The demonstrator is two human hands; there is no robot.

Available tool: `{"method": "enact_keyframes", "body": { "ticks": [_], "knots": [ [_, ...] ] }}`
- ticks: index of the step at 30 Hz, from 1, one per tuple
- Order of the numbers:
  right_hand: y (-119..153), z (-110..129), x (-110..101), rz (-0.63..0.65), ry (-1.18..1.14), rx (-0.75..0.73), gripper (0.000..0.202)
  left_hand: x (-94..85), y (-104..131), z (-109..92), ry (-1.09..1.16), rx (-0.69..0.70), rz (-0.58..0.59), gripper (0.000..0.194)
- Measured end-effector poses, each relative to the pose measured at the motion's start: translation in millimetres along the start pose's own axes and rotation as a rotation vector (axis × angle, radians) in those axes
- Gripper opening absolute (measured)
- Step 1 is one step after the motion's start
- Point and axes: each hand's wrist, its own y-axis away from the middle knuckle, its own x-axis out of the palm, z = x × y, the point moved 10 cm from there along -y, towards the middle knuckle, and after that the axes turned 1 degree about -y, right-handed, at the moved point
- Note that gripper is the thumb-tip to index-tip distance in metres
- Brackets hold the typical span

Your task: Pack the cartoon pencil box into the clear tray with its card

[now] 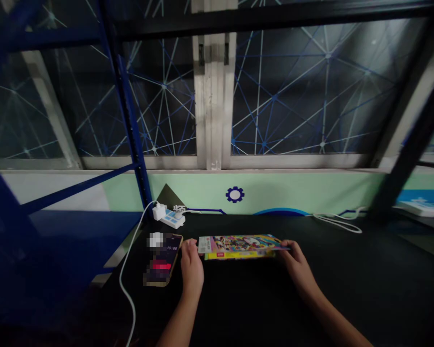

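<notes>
A: Straight to the grip! Left hand closes on the near-left end of the flat printed package, fingers together along its edge.

B: And the right hand pinches the opposite end, thumb uppermost, so the package stretches level between the two, over the middle of the black tabletop.

A: Busy cartoon artwork across the top, a pale band at the left, yellow along the near side! Is it touching the table?

B: Can't tell from this angle. Just beside the left hand, though, lies a smartphone, lit, reading 15:08, partly pixelated.

A: Behind that, a white power strip with a charger plug in it, and a white cable looping down past the phone.

B: Far right, another white cable lies looped near the wall.

A: Pale green wall there, gear decal on it, and above, windows crossed by blue and white lines!
</notes>
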Motion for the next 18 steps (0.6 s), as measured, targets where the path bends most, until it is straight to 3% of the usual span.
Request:
{"method": "enact_keyframes", "body": {
  "ticks": [6, 12, 18],
  "knots": [
    [3.7, 12.6, 4.1, 0.065, 0.042, -0.016, 0.042, -4.2, -6.0, 5.0, 0.018, -0.083, -0.037, 0.030],
    [-12.6, -22.2, -4.7, -0.002, 0.110, 0.110, 0.052, -1.1, -8.7, 7.1, 0.014, -0.062, -0.013, 0.023],
    [-20.0, -38.0, -5.6, 0.002, 0.067, 0.163, 0.082, 1.6, -8.6, 4.8, 0.002, -0.029, 0.023, 0.026]
  ]
}}
